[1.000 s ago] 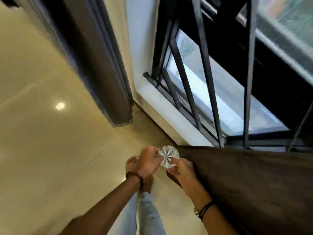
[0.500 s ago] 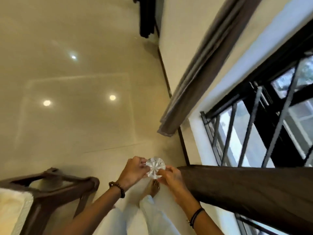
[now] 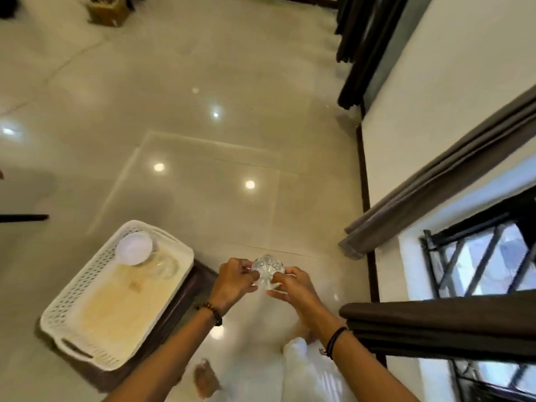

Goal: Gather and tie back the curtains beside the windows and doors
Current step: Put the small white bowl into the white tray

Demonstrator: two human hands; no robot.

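Both hands hold a clear, faceted crystal-like round piece [image 3: 267, 269] in front of me above the floor. My left hand [image 3: 236, 281] pinches its left side and my right hand [image 3: 294, 288] pinches its right side. A dark brown curtain [image 3: 452, 326] hangs bunched at my right, just past my right forearm. A second grey-brown curtain [image 3: 435, 198] hangs along the wall beside the barred window [image 3: 481, 265]. A third dark curtain [image 3: 359, 42] hangs farther off.
A white perforated plastic tray [image 3: 87, 285] with a white lid and glass jar sits on a dark wooden stool [image 3: 185, 297] at my left. Glossy beige floor tiles [image 3: 203, 169] stretch ahead. The white wall [image 3: 449, 82] runs along the right.
The view has swung left and down, away from the window; the tray on the stool has come fully into sight. Both hands keep holding the crystal piece, farther from the near curtain.
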